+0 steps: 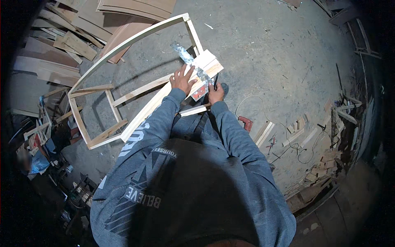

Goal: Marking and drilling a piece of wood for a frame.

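Observation:
My left hand point(183, 80) lies with fingers spread on a pale wooden board point(154, 105), fingertips by a flat, paint-spattered strip point(184, 54) laid across the wood. In my right hand point(215, 94) is a thin dark pencil point(216, 80), held upright by the board's edge near the strip. A red and white piece point(199, 93) shows between my hands; its kind I cannot make out. The board belongs to, or rests on, a wooden frame point(123, 46) with a long curved rail and several crosspieces, stretching away to the left.
Plywood sheets and offcuts point(78, 45) are heaped at the far left. On the floor at right lie a red power tool point(245, 123) with a cord, wooden strips point(264, 133) and scrap blocks point(321, 168). Another person point(41, 160) is at the left edge.

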The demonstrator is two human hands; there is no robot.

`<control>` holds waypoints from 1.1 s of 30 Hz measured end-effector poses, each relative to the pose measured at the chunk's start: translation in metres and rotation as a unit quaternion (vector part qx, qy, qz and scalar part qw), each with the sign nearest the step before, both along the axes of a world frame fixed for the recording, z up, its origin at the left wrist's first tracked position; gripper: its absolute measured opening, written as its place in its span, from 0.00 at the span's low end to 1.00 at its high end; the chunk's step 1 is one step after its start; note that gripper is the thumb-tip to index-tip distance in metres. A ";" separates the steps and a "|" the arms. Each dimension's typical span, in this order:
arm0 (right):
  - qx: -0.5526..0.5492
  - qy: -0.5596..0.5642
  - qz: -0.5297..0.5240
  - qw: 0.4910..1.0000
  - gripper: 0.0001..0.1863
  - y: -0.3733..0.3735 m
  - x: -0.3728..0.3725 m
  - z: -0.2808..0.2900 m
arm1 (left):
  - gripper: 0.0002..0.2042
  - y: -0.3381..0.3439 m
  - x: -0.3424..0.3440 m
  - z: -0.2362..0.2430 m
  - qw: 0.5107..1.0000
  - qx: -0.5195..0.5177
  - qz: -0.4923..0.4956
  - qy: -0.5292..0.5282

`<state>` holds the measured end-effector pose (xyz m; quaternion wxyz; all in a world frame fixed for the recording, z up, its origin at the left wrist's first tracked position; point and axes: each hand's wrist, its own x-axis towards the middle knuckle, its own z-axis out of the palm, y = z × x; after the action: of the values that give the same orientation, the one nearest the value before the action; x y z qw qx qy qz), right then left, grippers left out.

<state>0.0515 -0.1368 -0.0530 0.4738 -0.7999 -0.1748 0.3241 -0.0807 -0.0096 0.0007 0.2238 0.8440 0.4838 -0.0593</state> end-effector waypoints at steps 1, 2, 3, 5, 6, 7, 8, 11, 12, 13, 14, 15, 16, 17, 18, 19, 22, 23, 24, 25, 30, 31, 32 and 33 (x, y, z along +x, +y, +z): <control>0.019 0.010 -0.003 1.000 0.15 0.000 0.000 -0.001 | 0.35 0.000 0.000 0.000 1.000 -0.006 0.002 0.002; 0.030 0.024 -0.007 0.999 0.15 0.000 0.000 -0.002 | 0.35 0.000 -0.001 0.001 1.000 -0.007 0.001 -0.001; 0.020 0.048 -0.015 0.999 0.16 0.001 0.000 -0.002 | 0.35 0.001 -0.001 0.001 1.000 -0.009 0.000 -0.001; 0.010 0.039 0.000 0.999 0.15 0.000 0.001 -0.001 | 0.35 0.001 -0.001 0.002 1.000 -0.010 -0.003 -0.002; -0.009 0.042 0.000 0.999 0.15 0.000 0.001 0.001 | 0.35 0.001 -0.001 0.002 1.000 -0.006 -0.005 -0.002; 0.003 0.038 0.006 0.999 0.15 -0.001 0.001 0.003 | 0.36 0.001 -0.001 0.003 1.000 -0.004 -0.006 0.002; 0.012 0.037 0.007 0.999 0.15 -0.001 0.001 0.005 | 0.36 0.001 0.000 0.004 1.000 0.002 -0.002 -0.008; 0.020 0.043 0.005 0.999 0.15 -0.001 0.001 0.010 | 0.37 0.001 0.005 0.008 1.000 0.002 0.021 -0.018; 0.021 0.046 0.003 0.999 0.16 0.000 0.002 0.011 | 0.37 0.001 0.008 0.009 0.999 -0.007 0.034 -0.018; 0.009 0.043 0.007 0.999 0.16 0.000 0.003 0.012 | 0.37 0.001 0.011 0.010 0.999 -0.017 0.047 -0.017; -0.003 0.041 0.012 0.999 0.17 0.001 0.005 0.012 | 0.37 -0.001 0.014 0.011 0.998 -0.018 0.058 -0.019; -0.028 0.044 0.015 0.999 0.17 0.001 0.005 0.012 | 0.38 -0.002 0.017 0.011 0.997 -0.020 0.069 -0.021; -0.025 0.033 0.023 0.999 0.17 0.001 0.006 0.012 | 0.38 -0.004 0.020 0.011 0.996 -0.021 0.080 -0.023; -0.035 0.027 0.030 0.999 0.17 0.001 0.007 0.012 | 0.38 -0.005 0.022 0.011 0.996 -0.013 0.087 -0.027; -0.056 0.021 0.029 0.998 0.18 -0.001 0.008 0.012 | 0.38 -0.007 0.024 0.010 0.995 -0.006 0.094 -0.031; -0.019 -0.016 0.036 0.999 0.18 -0.002 0.011 0.012 | 0.39 -0.008 0.025 0.010 0.994 -0.006 0.102 -0.032; 0.013 -0.068 0.018 0.997 0.19 -0.009 0.024 0.017 | 0.39 -0.010 0.027 0.009 0.993 -0.003 0.112 -0.030; -0.007 -0.050 0.000 0.999 0.19 -0.011 0.036 0.020 | 0.39 -0.009 0.028 0.009 0.993 -0.001 0.112 -0.031; -0.041 -0.026 -0.025 0.999 0.19 -0.013 0.049 0.025 | 0.39 -0.010 0.028 0.009 0.993 -0.005 0.113 -0.026; 0.004 -0.068 0.015 0.998 0.19 -0.013 0.064 0.030 | 0.39 -0.010 0.029 0.009 0.993 -0.012 0.114 -0.021; 0.023 -0.126 0.174 0.976 0.17 0.009 0.110 0.074 | 0.38 -0.008 0.029 0.007 0.993 -0.014 0.113 -0.015; 0.006 -0.103 0.206 0.973 0.17 0.017 0.112 0.082 | 0.38 -0.008 0.029 0.007 0.994 -0.015 0.109 -0.010; 0.007 -0.105 0.218 0.970 0.14 0.027 0.110 0.089 | 0.38 -0.008 0.029 0.006 0.994 -0.020 0.105 -0.003; 0.054 -0.113 0.232 0.965 0.14 0.038 0.105 0.092 | 0.38 -0.009 0.028 0.005 0.994 -0.015 0.104 -0.008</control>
<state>0.1570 -0.0990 0.0395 0.4049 -0.7423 -0.4255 0.3226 -0.0528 -0.0183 0.0062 0.2449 0.7860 0.5665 -0.0364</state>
